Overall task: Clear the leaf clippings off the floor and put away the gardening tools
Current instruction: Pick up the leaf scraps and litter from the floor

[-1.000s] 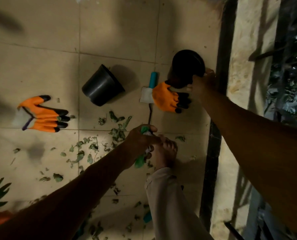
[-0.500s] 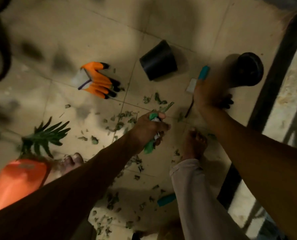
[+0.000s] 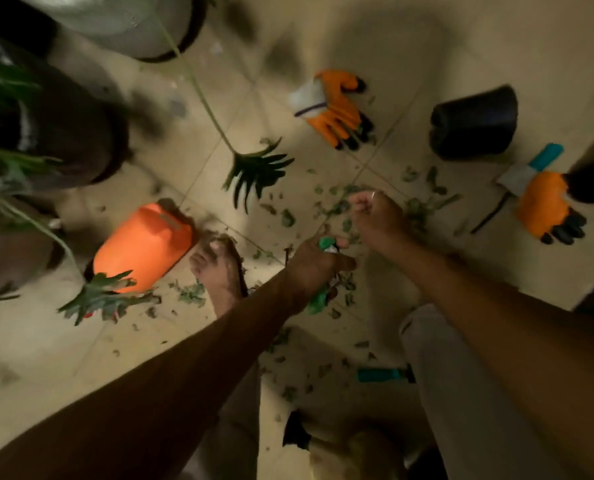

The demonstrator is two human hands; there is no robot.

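The left hand was clamped around green-handled shears. Just beside it, the right hand was curled into a fist low over the leaf clippings, with nothing plainly seen inside it. The two hands were close but not touching.

The clippings lay scattered over the tiled floor, thickest around the hands and feet. Gathering them would probably go best by setting the shears aside first. Both hands could then sweep the scraps inward into one heap and scoop them up, rather than picking them up piece by piece.

Counted outward:
- two orange gloves
- two teal-handled tools, the first touching the second glove
- one black pot on its side
- one orange container

The clippings were too many to count.
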